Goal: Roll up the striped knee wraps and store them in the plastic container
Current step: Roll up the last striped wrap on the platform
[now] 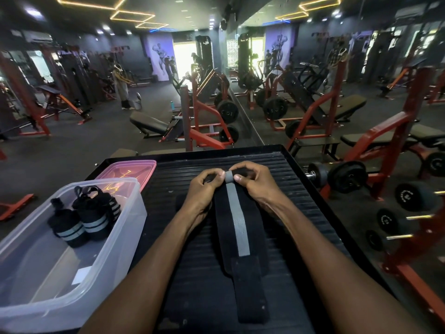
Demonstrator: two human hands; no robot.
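Note:
A black knee wrap [238, 227] with a grey middle stripe lies flat along the ribbed black platform [301, 203], stretching toward me. Its far end is curled into a small roll. My left hand [204, 186] and my right hand [252, 182] both pinch that rolled end, thumbs on the stripe. To the left stands a clear plastic container [36, 261], open. Two rolled striped wraps [84, 218] sit in its far part.
A pink lid [127, 169] lies behind the container. A dumbbell rack [409, 213] stands right of the platform, next to a mirror wall. Red weight benches and machines fill the gym floor beyond. A person stands far off at the left.

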